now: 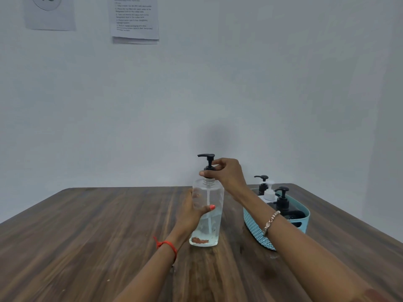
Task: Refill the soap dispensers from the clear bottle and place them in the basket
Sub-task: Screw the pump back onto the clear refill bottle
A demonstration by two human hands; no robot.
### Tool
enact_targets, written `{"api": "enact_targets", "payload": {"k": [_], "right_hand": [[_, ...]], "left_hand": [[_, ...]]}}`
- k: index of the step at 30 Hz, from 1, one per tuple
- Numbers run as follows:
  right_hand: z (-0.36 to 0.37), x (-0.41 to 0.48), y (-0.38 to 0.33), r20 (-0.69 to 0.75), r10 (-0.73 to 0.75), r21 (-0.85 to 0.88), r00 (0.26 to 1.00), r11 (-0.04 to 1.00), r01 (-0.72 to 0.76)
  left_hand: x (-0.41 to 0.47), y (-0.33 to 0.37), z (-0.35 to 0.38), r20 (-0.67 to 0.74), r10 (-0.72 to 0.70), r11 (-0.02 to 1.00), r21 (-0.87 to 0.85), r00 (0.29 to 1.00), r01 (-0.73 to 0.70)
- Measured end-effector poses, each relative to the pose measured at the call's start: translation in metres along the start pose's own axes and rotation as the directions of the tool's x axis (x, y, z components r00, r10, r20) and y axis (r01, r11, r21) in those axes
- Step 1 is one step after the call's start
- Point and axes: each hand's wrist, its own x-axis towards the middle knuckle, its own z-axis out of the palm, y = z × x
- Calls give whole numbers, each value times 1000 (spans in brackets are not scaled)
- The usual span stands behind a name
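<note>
A tall clear bottle (214, 201) with a black pump top (207, 159) stands upright on the wooden table, holding clear liquid in its lower half. My left hand (193, 212) wraps around its body from the left. My right hand (226, 173) pinches the black collar of the pump at the bottle's neck. To the right, a light blue woven basket (255, 227) holds three soap dispensers: one with a black pump at the back (262, 182), one with a white pump (270, 191), and a dark one at the front (283, 203).
The wooden table (98, 236) stands against a pale wall, its far edge just behind the bottle and basket. Two printed sheets (134, 18) hang on the wall at upper left. My right forearm crosses in front of the basket.
</note>
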Motion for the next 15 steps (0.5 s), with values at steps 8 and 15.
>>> {"api": "enact_targets", "payload": {"k": [8,15], "right_hand": [[-1,-3,-15,194,-15,59,981,998,3],[20,-12,-16,102,15,44,995,999,-19]], "left_hand": [[-10,7,-14,0,-27,990,-135,1000,26],[-20,9,-17,-14,-16,991,-136,1000,14]]}}
